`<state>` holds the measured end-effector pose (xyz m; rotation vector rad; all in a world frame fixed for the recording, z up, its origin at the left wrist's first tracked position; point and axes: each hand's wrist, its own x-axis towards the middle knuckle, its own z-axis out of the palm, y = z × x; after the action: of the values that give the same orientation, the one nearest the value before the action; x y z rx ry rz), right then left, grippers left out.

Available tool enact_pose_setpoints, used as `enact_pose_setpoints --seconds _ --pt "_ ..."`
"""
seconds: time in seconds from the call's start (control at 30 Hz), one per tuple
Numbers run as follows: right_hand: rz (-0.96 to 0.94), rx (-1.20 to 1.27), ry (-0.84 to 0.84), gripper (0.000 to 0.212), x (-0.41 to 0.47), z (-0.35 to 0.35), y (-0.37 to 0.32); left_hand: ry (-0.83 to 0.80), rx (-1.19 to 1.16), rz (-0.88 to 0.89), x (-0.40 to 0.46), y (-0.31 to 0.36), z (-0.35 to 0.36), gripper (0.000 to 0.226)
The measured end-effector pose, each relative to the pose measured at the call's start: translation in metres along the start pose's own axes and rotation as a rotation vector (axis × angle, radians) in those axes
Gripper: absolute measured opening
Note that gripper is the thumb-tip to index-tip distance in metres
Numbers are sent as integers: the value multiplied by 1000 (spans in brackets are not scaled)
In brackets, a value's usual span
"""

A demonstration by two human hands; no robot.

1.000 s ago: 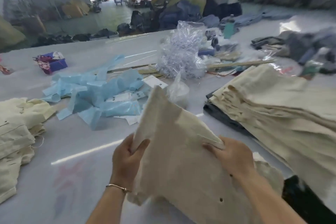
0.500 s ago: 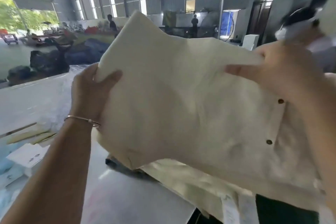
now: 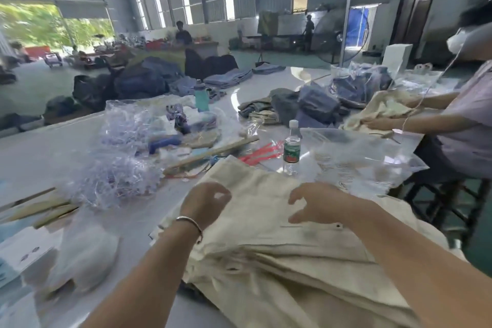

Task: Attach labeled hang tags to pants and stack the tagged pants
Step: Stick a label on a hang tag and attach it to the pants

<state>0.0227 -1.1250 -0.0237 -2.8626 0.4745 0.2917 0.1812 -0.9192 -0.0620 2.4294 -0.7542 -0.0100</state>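
Observation:
A folded cream pair of pants [image 3: 261,194] lies on top of a stack of cream pants [image 3: 306,282] at the near right of the white table [image 3: 40,157]. My left hand [image 3: 206,202], a bangle on its wrist, hovers over the left part of the top pair with fingers loosely curled and nothing in them. My right hand [image 3: 319,204] hangs just above the same pair, fingers spread and relaxed. White hang tag cards [image 3: 24,250] lie at the near left, blurred.
Beyond the stack stand a water bottle [image 3: 291,148], red plastic strips [image 3: 261,153], a wooden stick [image 3: 213,153] and a clear plastic bag [image 3: 359,160]. Bundles of clear plastic fasteners [image 3: 114,181] lie to the left. Another person [image 3: 466,128] handles cream cloth at the right.
The pair I held up in both hands now lies flat on the stack. Both hands have let go of it and hover above it. My view has turned right.

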Motion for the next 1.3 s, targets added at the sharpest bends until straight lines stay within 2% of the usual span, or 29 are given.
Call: enact_pose_setpoints --seconds 0.07,0.2,0.43,0.57,0.63,0.83,1.0,1.13,1.3 --pt "-20 -42 -37 42 4 17 -1 -130 7 -40 -4 1 25 19" --pt "-26 -99 36 38 7 38 0 -277 31 -124 -13 -15 56 36" --pt "-32 -54 74 28 -2 42 -2 -338 -73 -74 -22 -24 48 32" --pt "-128 21 88 30 -4 37 -38 -274 -210 -122 -46 -38 24 26" --pt "-238 93 126 24 -3 34 -79 -195 -300 -128 -63 -50 -4 24" --pt "-635 393 244 7 -17 46 -249 254 -502 -181 -153 -125 -132 10" --pt "-819 541 129 10 -44 99 -409 587 -478 -361 -292 -224 -238 18" --pt "-937 516 -14 8 -75 165 -545 833 -393 -586 -417 -322 -302 22" --pt "-1006 451 -189 8 -116 242 -720 966 -319 -867 -539 -452 -363 19"
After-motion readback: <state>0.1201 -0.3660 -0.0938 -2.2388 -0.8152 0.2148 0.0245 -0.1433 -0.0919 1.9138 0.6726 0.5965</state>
